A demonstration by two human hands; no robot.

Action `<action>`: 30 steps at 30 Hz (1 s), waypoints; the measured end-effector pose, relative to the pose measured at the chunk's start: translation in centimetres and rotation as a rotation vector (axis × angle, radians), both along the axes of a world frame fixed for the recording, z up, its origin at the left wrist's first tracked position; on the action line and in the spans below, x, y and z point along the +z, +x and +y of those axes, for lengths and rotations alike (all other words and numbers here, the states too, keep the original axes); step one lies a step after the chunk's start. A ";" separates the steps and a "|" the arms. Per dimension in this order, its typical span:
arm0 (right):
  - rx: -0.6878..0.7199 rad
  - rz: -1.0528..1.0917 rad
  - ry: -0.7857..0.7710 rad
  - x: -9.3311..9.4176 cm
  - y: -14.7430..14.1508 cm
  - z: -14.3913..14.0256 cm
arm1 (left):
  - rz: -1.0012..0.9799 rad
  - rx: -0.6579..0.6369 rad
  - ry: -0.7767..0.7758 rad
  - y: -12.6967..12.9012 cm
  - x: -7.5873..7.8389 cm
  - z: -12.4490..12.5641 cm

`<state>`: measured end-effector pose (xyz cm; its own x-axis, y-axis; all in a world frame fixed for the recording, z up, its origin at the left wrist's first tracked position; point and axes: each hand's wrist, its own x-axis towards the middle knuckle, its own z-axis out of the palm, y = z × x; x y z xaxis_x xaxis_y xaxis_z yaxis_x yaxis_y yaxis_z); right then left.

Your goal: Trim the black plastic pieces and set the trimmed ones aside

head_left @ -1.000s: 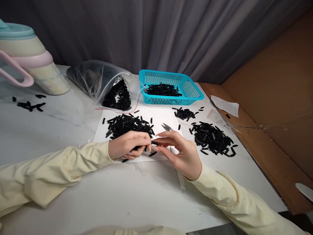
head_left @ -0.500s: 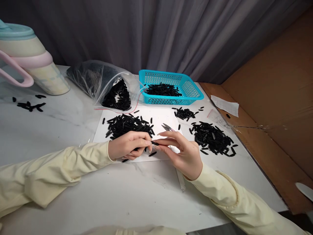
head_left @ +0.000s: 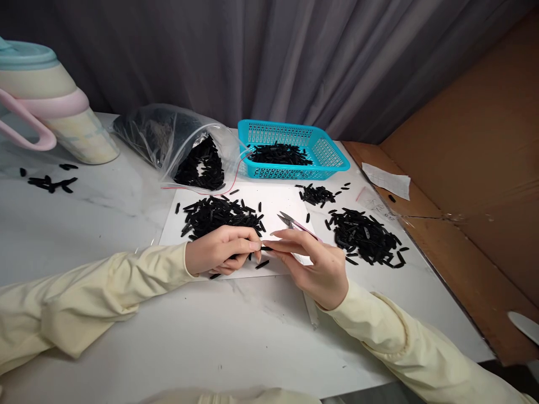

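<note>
A white table (head_left: 126, 224) is stretching out before a grey curtain, carrying a blue basket (head_left: 332, 163), a plastic bag (head_left: 168, 134) and a white sheet (head_left: 273, 205) with piles of black pieces. The left hand (head_left: 219, 255) and right hand (head_left: 314, 264) are meeting fingertip to fingertip, both pinching one black piece (head_left: 266, 248) lying lengthwise between them. The right hand is also gripping small scissors (head_left: 295, 223), pointing away.

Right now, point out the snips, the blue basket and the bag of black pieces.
snips (head_left: 287, 220): head view, on the metal blades.
blue basket (head_left: 327, 152): head view, on its right wall.
bag of black pieces (head_left: 168, 134): head view, on the clear plastic.
</note>
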<state>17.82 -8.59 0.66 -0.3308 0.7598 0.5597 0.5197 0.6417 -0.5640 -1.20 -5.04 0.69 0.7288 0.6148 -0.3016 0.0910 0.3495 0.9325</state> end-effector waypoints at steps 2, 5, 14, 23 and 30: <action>-0.008 -0.010 0.013 0.0 0.0 0.0 | -0.004 0.000 -0.005 0.0 0.0 0.0; -0.018 -0.013 0.043 0.0 0.0 0.0 | -0.002 -0.003 -0.014 0.1 0.1 0.0; 0.110 -0.146 0.273 -1.2 0.4 0.7 | 0.006 0.005 -0.033 0.1 -0.1 0.1; -0.199 -0.489 0.250 -1.2 3.7 4.4 | -0.082 0.091 -0.160 0.2 -0.4 0.7; -0.192 -0.581 0.184 -0.7 5.0 6.0 | -0.084 0.202 -0.257 -0.2 0.3 1.7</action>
<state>22.83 -2.61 -0.03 -0.4872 0.7446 0.4564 0.8231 0.5661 -0.0449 -1.37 -3.32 0.98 0.6288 0.6607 -0.4101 -0.0771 0.5777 0.8126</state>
